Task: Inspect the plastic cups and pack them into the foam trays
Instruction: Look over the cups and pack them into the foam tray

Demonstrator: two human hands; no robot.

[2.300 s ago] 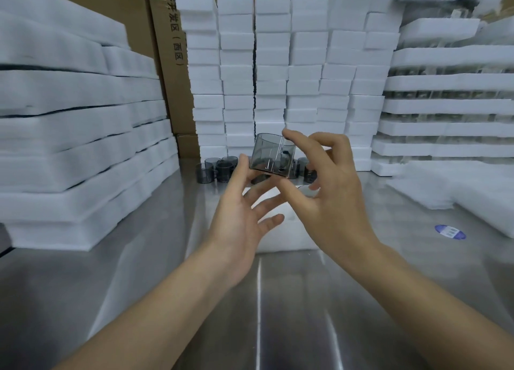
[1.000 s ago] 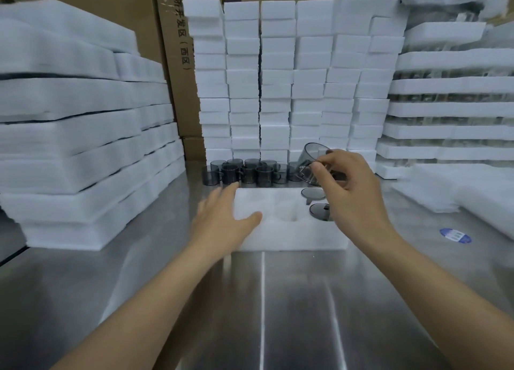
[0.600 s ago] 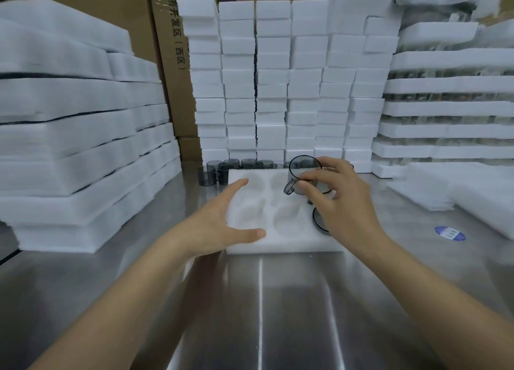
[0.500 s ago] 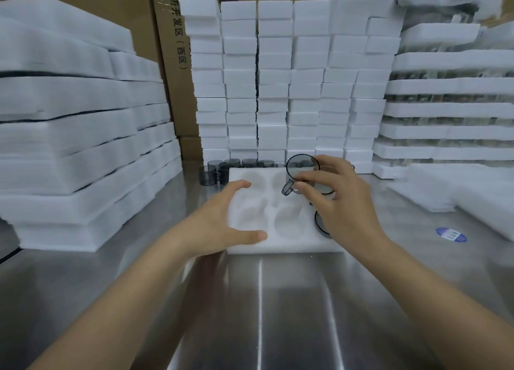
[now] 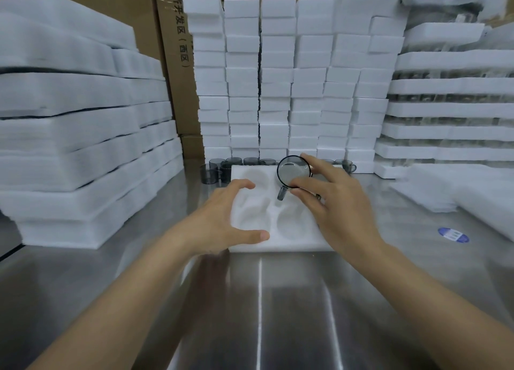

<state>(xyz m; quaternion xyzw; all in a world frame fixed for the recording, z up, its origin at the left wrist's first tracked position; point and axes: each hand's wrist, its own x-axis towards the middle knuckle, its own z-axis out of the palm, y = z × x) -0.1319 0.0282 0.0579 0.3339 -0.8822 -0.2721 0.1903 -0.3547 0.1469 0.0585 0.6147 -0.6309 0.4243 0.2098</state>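
We record the right hand (image 5: pixel 339 211) pinching a smoky-grey clear plastic cup (image 5: pixel 293 172) over the white recessed foam tray (image 5: pixel 278 244), left hand (image 5: pixel 222 219) resting on it, fingers relaxed.

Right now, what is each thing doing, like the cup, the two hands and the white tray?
cup, tilted, mouth toward the camera, held over a back pocket.
right hand, pinches the cup at its rim.
left hand, fingers spread, rests on the foam tray's left part.
foam tray, flat on the table, three pockets in view empty.
loose cups, upright behind the foam tray.
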